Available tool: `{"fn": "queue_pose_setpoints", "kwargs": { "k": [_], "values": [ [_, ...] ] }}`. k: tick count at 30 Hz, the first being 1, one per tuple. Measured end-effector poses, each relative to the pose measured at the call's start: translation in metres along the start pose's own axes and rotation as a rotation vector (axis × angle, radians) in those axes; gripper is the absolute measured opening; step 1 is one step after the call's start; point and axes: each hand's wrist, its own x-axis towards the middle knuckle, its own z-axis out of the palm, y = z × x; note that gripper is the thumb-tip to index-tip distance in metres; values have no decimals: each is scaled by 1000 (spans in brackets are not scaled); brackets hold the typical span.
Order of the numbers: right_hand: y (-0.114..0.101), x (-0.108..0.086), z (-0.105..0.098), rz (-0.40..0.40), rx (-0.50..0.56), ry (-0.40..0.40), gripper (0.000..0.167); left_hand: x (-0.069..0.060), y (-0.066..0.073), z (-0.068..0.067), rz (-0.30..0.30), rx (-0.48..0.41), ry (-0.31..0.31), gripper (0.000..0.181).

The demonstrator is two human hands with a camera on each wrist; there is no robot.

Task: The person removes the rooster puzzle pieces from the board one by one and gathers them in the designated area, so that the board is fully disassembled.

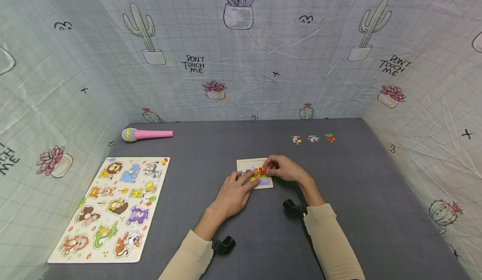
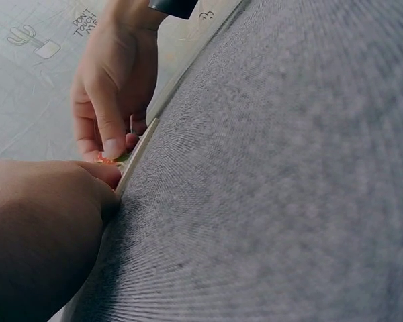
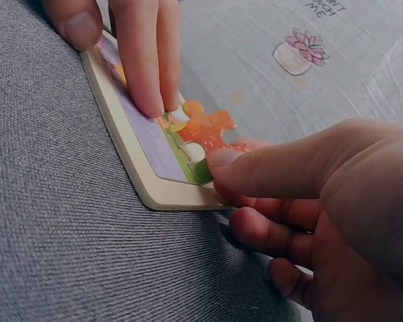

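Right hand (image 1: 288,169): thumb and fingers closed in a narrow pinch on a jigsaw piece (image 3: 201,171), green and red, at the right end of the tray, tilted up at its red side.

Left hand (image 1: 233,192): fingers extended, grasping nothing; fingertips rest on pieces lying in the tray, thumb by its near rim.

Jigsaw tray (image 3: 178,198): small, pale wooden, rounded corners, flat between the hands; lilac, green, orange and red pieces in its near part, the far strip bare wood.

Wrist devices, two, black: one below the left hand (image 1: 223,245), one below the right (image 1: 295,207), each beside a cream sleeve (image 1: 331,238).

Loose jigsaw pieces, three, in a row beyond the right hand: left (image 1: 296,139), middle (image 1: 313,138), right (image 1: 329,137); well apart from the tray.

Toy microphone (image 1: 154,134): pink handle, grey head, yellow band; far left.

Animal puzzle board (image 1: 124,226): cream, lion, elephant and zebra along the top; left side.

Tabletop (image 1: 211,163): dark grey.

Backdrop cloth (image 1: 275,50): pale grid, cacti, lettering "DON'T TOUCH ME".
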Motion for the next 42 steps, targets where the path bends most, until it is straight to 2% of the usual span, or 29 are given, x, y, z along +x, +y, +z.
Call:
{"fn": "queue_pose_setpoints", "kwargs": {
  "k": [5,10,17,26,36,42],
  "values": [
    [2,0,-1,5,-3,17,12,0,0,0,-5,-2,-7,35],
    [2,0,-2,47,6,46,12,1,0,0,-8,-4,0,35],
    [4,0,-3,99,77,105,12,1,0,-1,-8,-12,-2,35],
    [6,0,-3,114,111,145,13,1,0,0,-13,-7,-12,35],
    [15,-1,-7,146,149,223,19,0,-1,0,-11,-20,-3,35],
    [23,-6,-15,163,161,296,21,0,-1,0,-7,-9,-3,35]
  ]
}}
